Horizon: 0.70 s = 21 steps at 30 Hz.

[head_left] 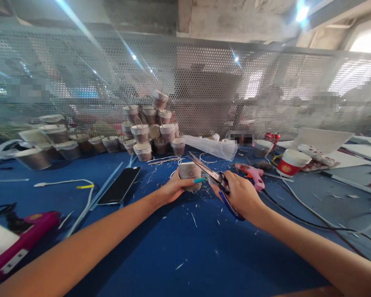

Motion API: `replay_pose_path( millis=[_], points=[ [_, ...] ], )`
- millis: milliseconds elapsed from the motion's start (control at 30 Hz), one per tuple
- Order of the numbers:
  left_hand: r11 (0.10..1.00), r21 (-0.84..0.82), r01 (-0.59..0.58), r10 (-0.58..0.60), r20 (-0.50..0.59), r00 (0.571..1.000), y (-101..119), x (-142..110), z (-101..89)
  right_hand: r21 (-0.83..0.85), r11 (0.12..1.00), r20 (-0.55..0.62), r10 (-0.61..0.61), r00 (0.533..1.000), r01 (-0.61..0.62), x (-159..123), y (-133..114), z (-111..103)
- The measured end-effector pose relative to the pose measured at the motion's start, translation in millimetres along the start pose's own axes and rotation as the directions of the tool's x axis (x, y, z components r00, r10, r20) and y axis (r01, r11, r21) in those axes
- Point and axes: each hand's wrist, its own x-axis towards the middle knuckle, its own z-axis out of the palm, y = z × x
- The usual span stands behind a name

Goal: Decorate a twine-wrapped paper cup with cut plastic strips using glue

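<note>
The left hand [174, 186] pinches a small cup [190, 175] between its fingers; the right hand's [239, 194] fingers grip scissors [214, 176].

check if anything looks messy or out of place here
Yes: pale scraps lie scattered over the blue table, around and in front of the hands, looking like loose litter. Near the back, one small pot tops the stack at a tilt. Nothing visibly spilled.

Your way in is over the bare blue tabletop [173, 255] nearest you; past it, the black smartphone [120, 186] blocks the left, the pink glue gun [252, 173] and its cord the right
</note>
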Motion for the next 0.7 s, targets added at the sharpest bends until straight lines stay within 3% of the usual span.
replay_pose_path(
  millis=[100, 267, 467, 700],
  points=[
    [0.998, -0.06, 0.022, -0.027, -0.078, 0.997, -2.5, 0.4, -3.6, -0.08, 0.996, -0.031, 0.041, 0.999, -0.043, 4.1, -7.3, -11.1],
    [0.987, -0.156, 0.045, -0.06, -0.096, 0.994, -3.7, 1.9, -6.3, -0.158, 0.975, -0.058, 0.151, 0.987, -0.158, 18.0, -3.2, -12.8],
    [0.998, 0.026, -0.053, 0.056, -0.14, 0.989, 1.8, -1.7, 5.1, -0.166, 0.969, 0.021, 0.187, 0.982, -0.181, 11.8, 7.7, 1.9],
    [0.98, 0.11, -0.165, 0.177, -0.113, 0.978, -1.8, -2.4, 4.6, -0.103, 0.983, 0.097, 0.165, 0.982, -0.155, 2.6, -4.9, -0.4]
  ],
)
